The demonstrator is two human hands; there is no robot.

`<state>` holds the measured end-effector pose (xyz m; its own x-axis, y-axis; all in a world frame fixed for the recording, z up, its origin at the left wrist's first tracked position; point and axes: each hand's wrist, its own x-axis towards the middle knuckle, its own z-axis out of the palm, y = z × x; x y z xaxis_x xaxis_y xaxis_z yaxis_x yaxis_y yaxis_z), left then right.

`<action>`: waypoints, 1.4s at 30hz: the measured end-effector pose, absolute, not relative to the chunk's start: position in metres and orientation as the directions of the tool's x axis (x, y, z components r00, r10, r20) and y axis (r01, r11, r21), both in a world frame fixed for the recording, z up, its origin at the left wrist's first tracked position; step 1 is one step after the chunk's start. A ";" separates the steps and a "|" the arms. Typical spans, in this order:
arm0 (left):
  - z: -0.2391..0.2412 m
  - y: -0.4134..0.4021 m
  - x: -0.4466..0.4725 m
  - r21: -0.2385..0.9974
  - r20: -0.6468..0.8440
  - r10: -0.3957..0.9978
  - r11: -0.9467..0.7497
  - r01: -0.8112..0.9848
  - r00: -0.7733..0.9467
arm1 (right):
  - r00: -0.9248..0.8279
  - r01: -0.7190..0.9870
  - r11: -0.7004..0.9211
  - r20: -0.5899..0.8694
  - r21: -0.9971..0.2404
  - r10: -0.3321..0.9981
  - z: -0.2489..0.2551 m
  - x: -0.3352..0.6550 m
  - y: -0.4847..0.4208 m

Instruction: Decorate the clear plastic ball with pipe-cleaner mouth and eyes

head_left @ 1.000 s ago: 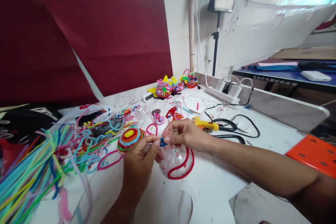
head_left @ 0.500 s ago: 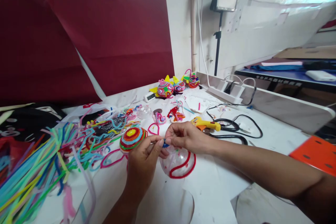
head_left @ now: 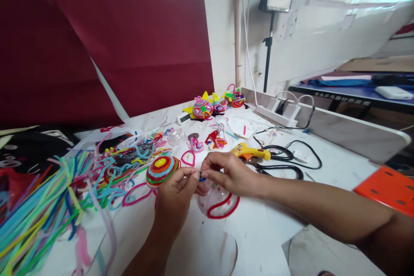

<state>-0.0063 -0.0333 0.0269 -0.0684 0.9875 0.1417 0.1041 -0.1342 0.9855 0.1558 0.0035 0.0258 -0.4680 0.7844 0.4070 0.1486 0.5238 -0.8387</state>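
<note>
Narrow pinch, both sides: your left hand (head_left: 177,194), nearest the striped ball (head_left: 161,170), has one edge of a small blue piece (head_left: 202,178), up in front of the clear ball (head_left: 203,205) with its red trim (head_left: 224,215); your right hand (head_left: 231,174), this side of the yellow glue gun (head_left: 257,152), has the other. Most of it hides in your grip, but it looks featherlight, likely soft and easily squashed, so hold its rim lightly.

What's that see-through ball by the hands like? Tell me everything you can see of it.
The see-through ball looks like clear plastic, with a fuzzy red strip looping across its lower right. It sits on the white surface; the left hand and right hand partly hide its top, and whether they touch it is unclear.
</note>
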 end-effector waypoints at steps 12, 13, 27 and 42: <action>0.023 -0.026 -0.012 0.995 0.091 0.992 -0.094 -0.024 -0.091 | -0.520 -0.122 0.141 0.185 -0.982 0.834 0.025 0.155 0.011; 0.023 -0.026 -0.013 0.995 0.091 0.992 -0.093 -0.023 -0.082 | -0.520 -0.116 0.157 0.194 -0.981 0.832 0.024 0.155 0.011; 0.020 -0.024 -0.011 0.997 0.071 0.995 -0.072 -0.010 -0.064 | -0.530 -0.060 0.144 0.154 -0.988 0.834 0.021 0.155 0.014; 0.022 -0.027 -0.018 0.960 0.246 0.969 -0.237 0.149 -0.039 | -0.440 0.132 0.487 0.389 -0.863 0.809 0.036 0.160 0.003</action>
